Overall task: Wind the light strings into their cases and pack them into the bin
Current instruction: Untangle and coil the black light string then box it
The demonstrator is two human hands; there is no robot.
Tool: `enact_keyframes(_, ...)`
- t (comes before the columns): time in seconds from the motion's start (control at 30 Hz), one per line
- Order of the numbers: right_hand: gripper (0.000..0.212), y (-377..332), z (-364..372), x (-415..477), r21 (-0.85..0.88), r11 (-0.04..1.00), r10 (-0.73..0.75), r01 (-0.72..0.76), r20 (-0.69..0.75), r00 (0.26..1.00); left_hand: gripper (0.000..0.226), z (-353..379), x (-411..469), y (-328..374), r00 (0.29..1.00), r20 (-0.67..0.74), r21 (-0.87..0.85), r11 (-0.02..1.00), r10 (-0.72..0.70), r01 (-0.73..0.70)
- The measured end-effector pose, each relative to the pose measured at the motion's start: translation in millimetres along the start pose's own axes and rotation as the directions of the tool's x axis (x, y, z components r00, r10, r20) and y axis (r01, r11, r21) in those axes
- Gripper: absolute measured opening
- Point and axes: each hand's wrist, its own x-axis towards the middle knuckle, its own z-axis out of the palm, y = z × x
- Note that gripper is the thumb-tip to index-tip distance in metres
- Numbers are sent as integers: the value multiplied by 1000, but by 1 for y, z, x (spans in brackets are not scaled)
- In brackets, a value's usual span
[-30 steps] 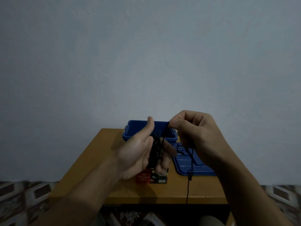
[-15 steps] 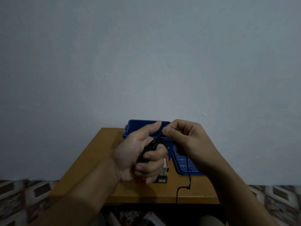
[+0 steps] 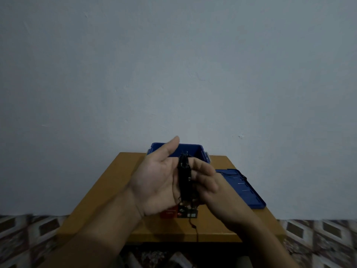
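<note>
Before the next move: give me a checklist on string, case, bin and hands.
1. The blue bin is open: ok, no lid on it.
2. The blue lid is out of the way: ok, flat on the table, right of the bin.
3. The light string is fully wound: not ok, a loose tail hangs past the table's front edge.
4. The case is at hand: ok, on the table under the hands; open or shut, cannot tell.
5. The left hand carries the string: ok, palm open, thumb up.
6. The right hand has a grip on the string: cannot tell, blurred.
</note>
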Motion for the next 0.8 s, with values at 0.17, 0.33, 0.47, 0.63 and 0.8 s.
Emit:
enact_keyframes(0.17, 25, 2, 4, -3, -69, 997, 44, -45, -8, 999, 90, 3, 3, 2, 996, -71, -35, 998, 55, -58)
enact_keyframes(0.33, 8, 8, 5, -2, 13, 996, 93, -93, 36, 995, 90, 5, 5, 6, 969, -208, -6, 990, 134, -139)
enact_keyframes(0.47, 21, 12, 5, -3, 32, 991, 125, -127, 72, 990, 88, 7, 7, 7, 931, -299, 5, 976, 210, -219)
enact_keyframes(0.63, 9, 13, 3, -2, 84, 986, 136, -145, 99, 986, 84, 8, 9, 9, 886, -359, 34, 953, 293, -301)
enact_keyframes(0.8, 16, 9, 5, -4, 85, 985, 136, -149, 140, 981, 82, 7, 10, 10, 855, -393, 115, 941, 338, -319)
